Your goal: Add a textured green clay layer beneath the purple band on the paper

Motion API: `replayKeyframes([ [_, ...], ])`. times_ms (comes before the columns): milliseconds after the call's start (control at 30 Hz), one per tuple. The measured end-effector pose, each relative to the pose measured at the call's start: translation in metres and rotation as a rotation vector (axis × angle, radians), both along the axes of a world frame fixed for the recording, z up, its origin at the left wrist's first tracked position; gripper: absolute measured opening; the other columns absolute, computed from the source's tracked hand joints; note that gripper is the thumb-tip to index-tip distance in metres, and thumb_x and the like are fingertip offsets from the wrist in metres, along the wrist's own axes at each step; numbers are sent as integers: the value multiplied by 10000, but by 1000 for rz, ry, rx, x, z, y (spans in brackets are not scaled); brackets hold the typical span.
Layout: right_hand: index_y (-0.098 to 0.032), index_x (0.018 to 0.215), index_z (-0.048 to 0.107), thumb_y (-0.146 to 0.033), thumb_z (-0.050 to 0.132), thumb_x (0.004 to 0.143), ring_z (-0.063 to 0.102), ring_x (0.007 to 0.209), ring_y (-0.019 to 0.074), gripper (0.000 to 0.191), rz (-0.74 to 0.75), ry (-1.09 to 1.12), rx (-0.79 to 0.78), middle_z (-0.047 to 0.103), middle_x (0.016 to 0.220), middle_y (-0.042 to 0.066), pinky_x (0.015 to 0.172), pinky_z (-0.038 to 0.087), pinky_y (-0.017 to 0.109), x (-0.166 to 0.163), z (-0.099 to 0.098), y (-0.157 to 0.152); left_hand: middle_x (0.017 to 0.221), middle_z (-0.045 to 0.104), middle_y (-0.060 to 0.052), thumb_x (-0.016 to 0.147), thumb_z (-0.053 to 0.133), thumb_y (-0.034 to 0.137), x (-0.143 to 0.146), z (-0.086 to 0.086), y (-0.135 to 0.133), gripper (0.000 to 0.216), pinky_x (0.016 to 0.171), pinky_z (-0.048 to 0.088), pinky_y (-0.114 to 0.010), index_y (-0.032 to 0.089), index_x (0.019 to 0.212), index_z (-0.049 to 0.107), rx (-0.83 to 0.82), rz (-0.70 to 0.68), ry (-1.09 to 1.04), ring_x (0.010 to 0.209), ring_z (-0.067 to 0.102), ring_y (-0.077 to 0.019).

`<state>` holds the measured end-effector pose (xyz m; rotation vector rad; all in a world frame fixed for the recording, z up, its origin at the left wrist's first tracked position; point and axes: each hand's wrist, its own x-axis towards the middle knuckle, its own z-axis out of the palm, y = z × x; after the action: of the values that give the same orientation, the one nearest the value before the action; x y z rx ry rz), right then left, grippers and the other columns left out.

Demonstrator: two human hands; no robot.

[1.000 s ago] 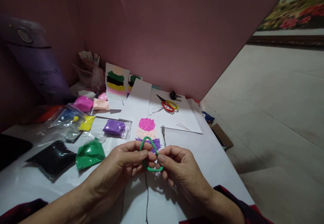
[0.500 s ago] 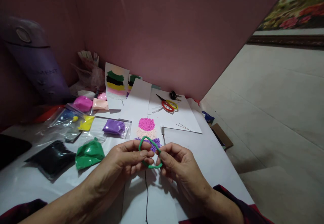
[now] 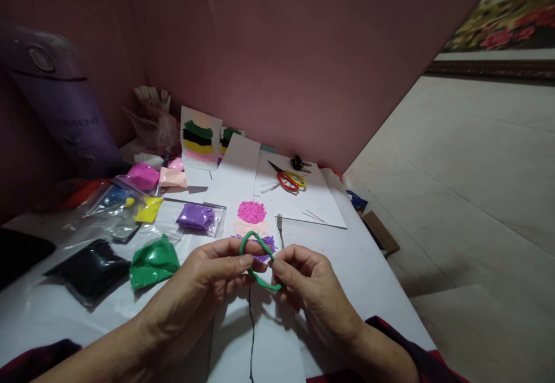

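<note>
1. Dim, warm indoor light overall. The brightest patch is the white paper [image 3: 323, 201] under the scissors [image 3: 289, 178].
2. Far left of the scissors: murky corner, detail soft.
3. Nearer than the scissors: left hand [image 3: 208, 273] and right hand [image 3: 309, 283] throw soft shadows on the bench [image 3: 377, 279].
4. Right of the scissors: wide-lens stretch, floor lines tilted.

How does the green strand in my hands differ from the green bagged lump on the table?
The green strand is thin, bent into a loop; the green bagged lump is thick and crumpled. The strand is bare, pinched in the air by the left hand and right hand; the lump lies in plastic on the table. Both are green.
</note>
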<state>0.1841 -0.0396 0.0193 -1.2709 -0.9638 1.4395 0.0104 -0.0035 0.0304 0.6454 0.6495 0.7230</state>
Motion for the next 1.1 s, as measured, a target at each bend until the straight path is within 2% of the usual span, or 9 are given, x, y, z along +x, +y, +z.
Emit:
replayKeyframes([
  [100, -136, 788, 651, -444, 788, 722, 457, 429, 44, 343, 14, 9, 5, 601, 608, -21, 396, 300, 170, 0, -1, 0, 879, 658, -39, 762, 717, 172, 0, 1, 0, 132, 800, 437, -280, 164, 894, 722, 6, -5, -5, 838, 580, -174],
  [400, -153, 802, 626, -434, 753, 760, 495, 441, 52, 312, 18, 54, 12, 595, 595, -33, 405, 315, 162, 0, 2, -2, 894, 693, -74, 802, 676, 181, 2, 1, 2, 146, 837, 448, -353, 161, 940, 716, 32, -26, -44, 839, 615, -211],
  [567, -144, 724, 596, -491, 721, 782, 466, 431, 41, 373, 36, 43, 22, 577, 584, -31, 409, 318, 164, 0, 2, 0, 822, 731, -60, 724, 768, 247, 0, 1, 3, 172, 777, 454, -299, 160, 872, 747, -1, -16, 48, 789, 650, -197],
  [700, -149, 715, 597, -457, 752, 759, 443, 409, 37, 347, 30, 22, 32, 574, 575, -39, 387, 303, 161, 0, 2, 1, 787, 752, -43, 667, 817, 289, -1, 0, 4, 207, 745, 429, -245, 183, 836, 765, -14, -17, 103, 780, 640, -161],
  [800, -154, 687, 597, -417, 750, 766, 463, 439, 45, 315, 8, 28, 20, 567, 561, -41, 410, 323, 157, -1, 4, 1, 775, 753, -41, 643, 833, 307, 0, -2, 4, 224, 745, 427, -251, 187, 822, 769, -3, -13, 109, 770, 642, -166],
  [967, -152, 687, 608, -432, 759, 752, 443, 414, 38, 325, -2, 60, -12, 567, 546, -42, 401, 308, 160, -2, 4, 0, 773, 743, -49, 644, 837, 297, 0, -2, 5, 233, 749, 440, -253, 172, 827, 766, -9, -13, 92, 765, 651, -169],
  [1100, -142, 656, 607, -511, 658, 826, 387, 369, 33, 409, 22, 71, 3, 526, 458, -42, 374, 262, 163, -2, 0, 0, 817, 727, -61, 713, 785, 245, 1, -2, 3, 158, 771, 454, -275, 163, 841, 744, -1, -13, 35, 802, 647, -184],
])
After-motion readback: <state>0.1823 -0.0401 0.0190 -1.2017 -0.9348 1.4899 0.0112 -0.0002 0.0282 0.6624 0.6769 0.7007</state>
